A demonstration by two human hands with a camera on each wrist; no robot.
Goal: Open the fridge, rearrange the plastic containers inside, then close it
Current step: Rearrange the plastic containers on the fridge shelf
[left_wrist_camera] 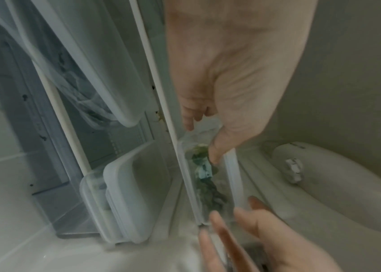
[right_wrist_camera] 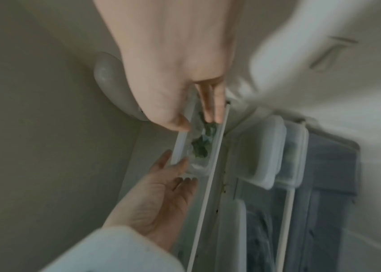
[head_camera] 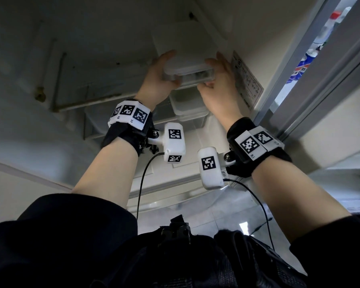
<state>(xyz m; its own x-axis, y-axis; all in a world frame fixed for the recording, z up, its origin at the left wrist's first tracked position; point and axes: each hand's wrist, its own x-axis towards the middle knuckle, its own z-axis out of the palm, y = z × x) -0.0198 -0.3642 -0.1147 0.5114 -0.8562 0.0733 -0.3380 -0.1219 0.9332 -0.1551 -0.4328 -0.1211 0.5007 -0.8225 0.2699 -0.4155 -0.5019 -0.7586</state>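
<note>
A flat clear plastic container (head_camera: 187,68) with a white lid and green food inside sits high in the open fridge, at the front edge of the top shelf. My left hand (head_camera: 173,67) grips its left end, thumb on one face and fingers on the other. At the opposite end my right hand (head_camera: 211,69) pinches it the same way. The left wrist view shows the container (left_wrist_camera: 204,185) edge-on between my left hand (left_wrist_camera: 202,139) and right hand (left_wrist_camera: 242,230). In the blurred right wrist view the container (right_wrist_camera: 198,147) lies between my right hand (right_wrist_camera: 195,121) and left hand (right_wrist_camera: 173,176).
Two more lidded containers (head_camera: 187,104) are stacked on the shelf below, also visible as a stack (left_wrist_camera: 126,193) from the left wrist. A labelled fridge wall (head_camera: 247,80) is close to my right hand. The open door (head_camera: 320,48) holds bottles. A lamp cover (left_wrist_camera: 324,184) sits behind.
</note>
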